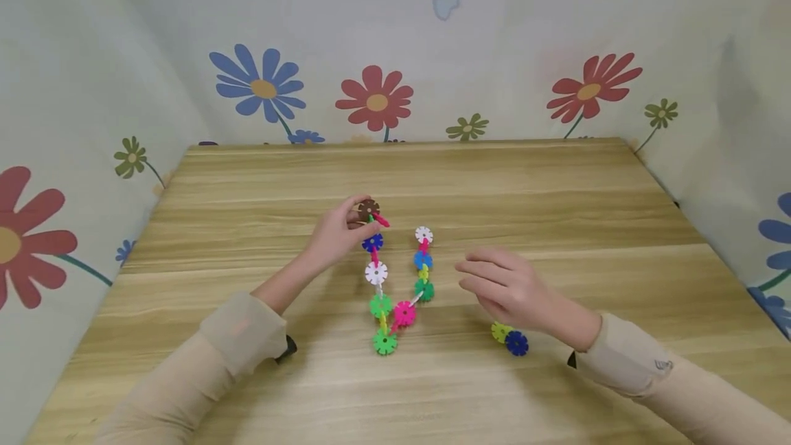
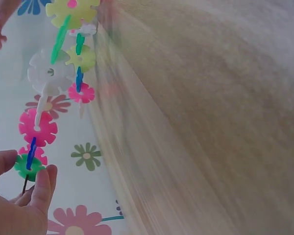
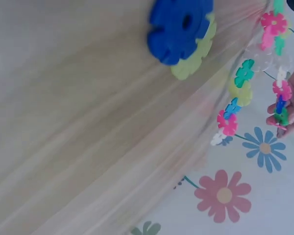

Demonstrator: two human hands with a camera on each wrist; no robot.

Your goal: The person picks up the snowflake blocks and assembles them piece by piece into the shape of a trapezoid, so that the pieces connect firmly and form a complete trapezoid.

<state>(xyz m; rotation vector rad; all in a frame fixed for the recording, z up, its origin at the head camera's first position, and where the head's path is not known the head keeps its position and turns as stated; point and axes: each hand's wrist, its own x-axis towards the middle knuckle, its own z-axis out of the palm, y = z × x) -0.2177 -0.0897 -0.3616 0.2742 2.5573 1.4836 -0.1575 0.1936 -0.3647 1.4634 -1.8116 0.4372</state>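
Two hands work over the wooden table [image 1: 556,191]: left hand [image 1: 336,235] pinches the brown disc [image 1: 367,209] atop the snowflake chain [image 1: 395,287], right hand [image 1: 509,287] hovers, fingers loosely spread.

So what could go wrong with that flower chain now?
The left hand pinches only the brown disc at one end of the snowflake chain, so a tug might pop a joint apart. The right hand hovers close; a bump could shift the loose blue and yellow discs.
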